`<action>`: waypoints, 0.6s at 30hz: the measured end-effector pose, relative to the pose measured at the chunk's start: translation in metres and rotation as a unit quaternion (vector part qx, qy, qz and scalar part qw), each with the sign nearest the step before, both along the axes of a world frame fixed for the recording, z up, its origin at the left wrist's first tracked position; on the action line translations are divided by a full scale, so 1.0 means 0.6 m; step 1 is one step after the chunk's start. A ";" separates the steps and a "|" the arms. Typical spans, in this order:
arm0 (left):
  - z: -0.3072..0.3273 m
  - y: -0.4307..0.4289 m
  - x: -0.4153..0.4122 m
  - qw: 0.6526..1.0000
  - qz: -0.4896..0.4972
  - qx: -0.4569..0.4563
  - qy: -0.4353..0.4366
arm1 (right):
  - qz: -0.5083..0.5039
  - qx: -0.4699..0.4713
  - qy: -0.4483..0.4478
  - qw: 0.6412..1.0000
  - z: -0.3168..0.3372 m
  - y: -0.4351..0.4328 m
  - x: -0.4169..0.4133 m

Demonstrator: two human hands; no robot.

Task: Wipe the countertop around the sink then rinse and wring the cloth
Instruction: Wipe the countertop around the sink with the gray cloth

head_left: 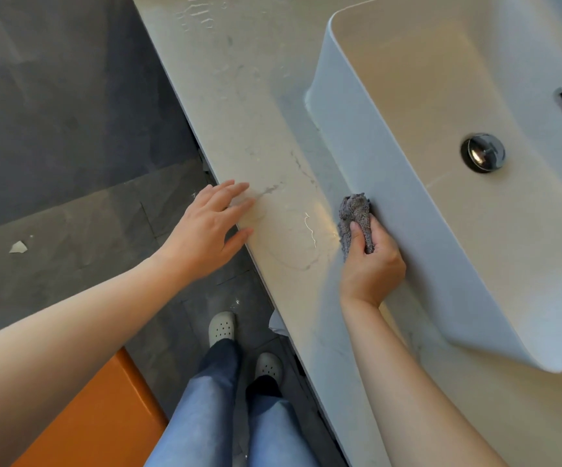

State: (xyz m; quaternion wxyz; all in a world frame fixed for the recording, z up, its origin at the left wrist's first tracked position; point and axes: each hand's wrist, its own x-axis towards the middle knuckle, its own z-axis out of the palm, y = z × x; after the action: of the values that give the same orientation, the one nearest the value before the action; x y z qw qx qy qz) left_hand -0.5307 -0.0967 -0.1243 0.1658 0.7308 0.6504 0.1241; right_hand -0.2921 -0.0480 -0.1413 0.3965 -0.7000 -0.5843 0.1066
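Wiping now: the right hand point(372, 261) has its fingers and thumb curled round a bunched grey cloth point(355, 210). It presses the cloth where the bench point(239, 96) meets the outer left wall of the sink point(441, 264).
Left hand: the left hand point(205, 230) holds nothing. Its fingers are straight and spread, lying on the left edge of the bench, left of the cloth and apart from it.
Cloth risk: the cloth is crumpled into a small wad, so only a little of it touches the surface. I think it may leave streaks or miss the narrow seam under the sink wall.
Water risk: water drops point(198, 15) stand on the far part of the bench. A small wad may only push them about, or send them over the left edge to the floor point(53, 129).
Slip risk: the floor near the shoes point(222, 328) shows a faint shine, maybe wet. More water there could make the footing unsafe, and the left hand could slide if the edge is damp.
Coverage risk: I cannot tell which parts are already wiped, so the strip under the right forearm may be forgotten.
Wringing risk: if the cloth is wrung over the bench and not over the basin, the bench gets wet again.
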 end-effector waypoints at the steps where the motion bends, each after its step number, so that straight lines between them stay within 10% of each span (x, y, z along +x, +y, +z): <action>1: -0.003 0.007 -0.006 1.000 -0.001 -0.001 -0.002 | -0.004 -0.001 0.002 1.000 -0.001 0.001 -0.002; 18: -0.031 0.013 -0.028 0.999 -0.010 0.024 -0.035 | 0.132 -0.024 -0.025 0.991 -0.005 -0.083 -0.074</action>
State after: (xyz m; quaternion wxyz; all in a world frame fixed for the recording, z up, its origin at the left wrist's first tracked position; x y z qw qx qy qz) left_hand -0.5477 -0.0888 -0.1427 0.1720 0.7366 0.6334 0.1636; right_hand -0.3368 -0.0978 -0.1445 0.3472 -0.6284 -0.6786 0.1551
